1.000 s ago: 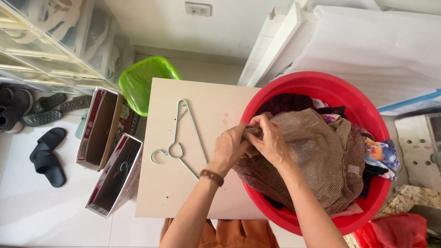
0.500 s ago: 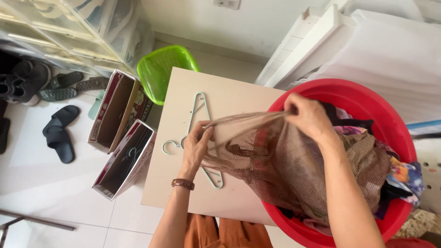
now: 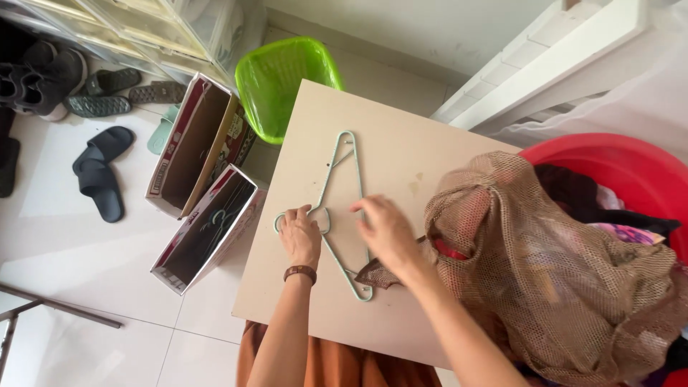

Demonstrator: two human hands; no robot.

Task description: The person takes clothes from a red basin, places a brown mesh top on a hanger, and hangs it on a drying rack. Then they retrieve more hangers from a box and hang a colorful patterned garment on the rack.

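Both hands have left the brown mesh garment [image 3: 552, 279], which half a second ago was stretched between them, and have come down to the pale green hanger [image 3: 337, 208] on the table.

Largest in view is the beige tabletop [image 3: 387, 150], a smooth flat board with a faint stain near its middle. Over its right edge slumps the mesh garment, a coarse open net heaped on the red plastic tub [image 3: 609, 154]; the tub's round rim is cut off by the picture's right edge, and the dark and patterned clothes inside are mostly hidden under the net. White ribbed panels [image 3: 545, 64] lean behind it.

Left of the table, two open cardboard boxes [image 3: 201, 186] lie on the white tiled floor, their outsides printed in red and white, their insides plain brown. A bright green plastic basket [image 3: 283, 82] with a fine lattice wall stands beyond them. Dark slippers [image 3: 100, 172] lie farther left.

The hanger lies flat, thin and wiry, its hook pointing toward the table's left edge. The left hand [image 3: 301, 236], a brown band at its wrist, rests with curled fingers on the hanger's neck by the hook; whether it grips cannot be told. The right hand [image 3: 387, 229] is blurred, fingers spread loosely over the hanger's arm, holding nothing.
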